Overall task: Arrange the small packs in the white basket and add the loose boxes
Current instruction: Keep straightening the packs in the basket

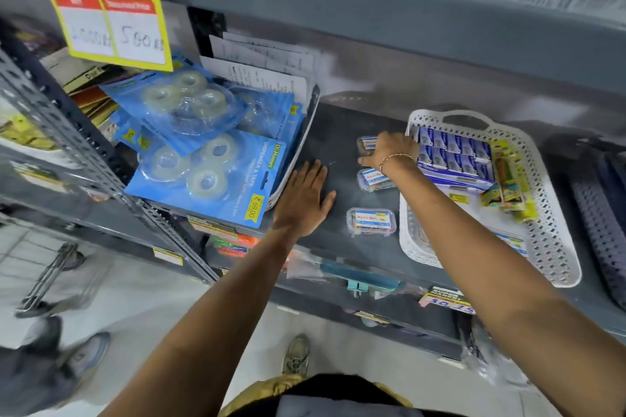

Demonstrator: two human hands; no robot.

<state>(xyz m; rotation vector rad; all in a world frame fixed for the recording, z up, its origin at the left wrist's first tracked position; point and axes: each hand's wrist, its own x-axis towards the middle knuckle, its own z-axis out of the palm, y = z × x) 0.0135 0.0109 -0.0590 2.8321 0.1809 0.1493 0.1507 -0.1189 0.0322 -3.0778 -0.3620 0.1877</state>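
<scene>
Three small clear boxes (371,221) are lying on the shelf (338,145) left of the white basket (555,247), right hand (389,151) closing over the farthest, left hand (303,200) resting flat, empty.

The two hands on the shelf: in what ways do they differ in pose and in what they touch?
The left hand lies flat, fingers spread, on the bare dark shelf; the right hand is curled over a small clear box beside the white basket. The right wrist wears a thin bracelet; the left wrist is bare. Both arms are bare and reach onto the same shelf.
</scene>
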